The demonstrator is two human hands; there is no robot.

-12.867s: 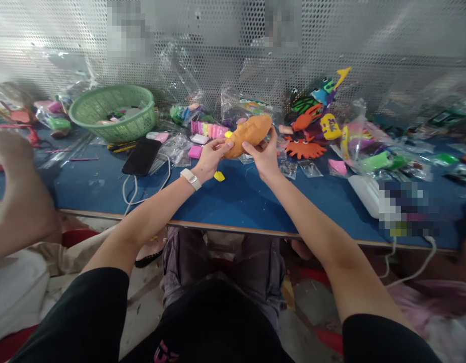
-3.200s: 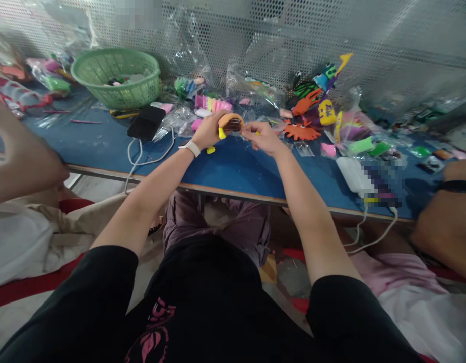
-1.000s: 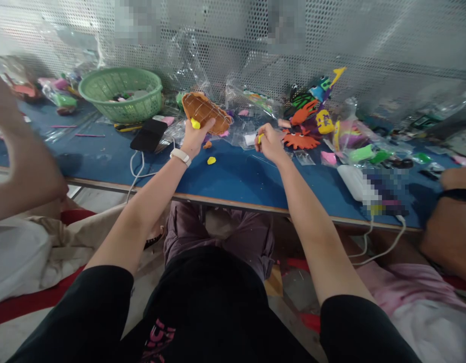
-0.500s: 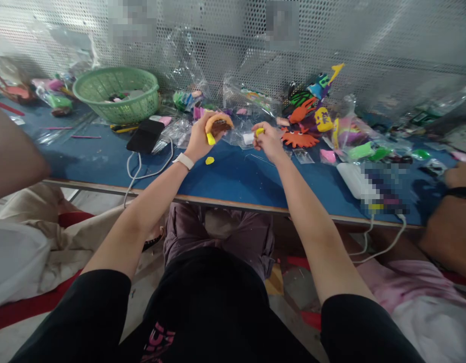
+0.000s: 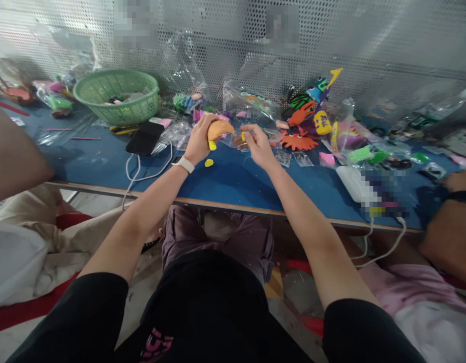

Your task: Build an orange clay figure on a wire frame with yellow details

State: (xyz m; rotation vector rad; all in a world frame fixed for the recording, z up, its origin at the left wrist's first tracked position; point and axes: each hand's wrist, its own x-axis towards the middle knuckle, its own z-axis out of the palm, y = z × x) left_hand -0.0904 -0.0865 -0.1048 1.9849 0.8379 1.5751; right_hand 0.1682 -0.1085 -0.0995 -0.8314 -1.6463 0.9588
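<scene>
My left hand [image 5: 200, 139] is closed round an orange curved piece [image 5: 219, 130], with a yellow strip [image 5: 212, 145] at its lower edge. Just right of it, my right hand [image 5: 257, 144] pinches a small yellow piece [image 5: 244, 136] between its fingertips. The two hands are close but apart, above the blue table [image 5: 233, 184]. A flat yellow blob [image 5: 209, 163] lies on the table below my left hand. To the right of my right hand sits an orange crab-like figure [image 5: 298, 141].
A green basket [image 5: 117, 98], a black phone [image 5: 145, 137] with a white cable and clear plastic bags lie at the left and back. Colourful clay figures and a white power bank [image 5: 349, 182] are on the right. Other people's arms show at both sides.
The orange piece has turned, so its smooth outer side shows instead of the brown inside. My right hand has moved left, nearer to it, with the small yellow piece.
</scene>
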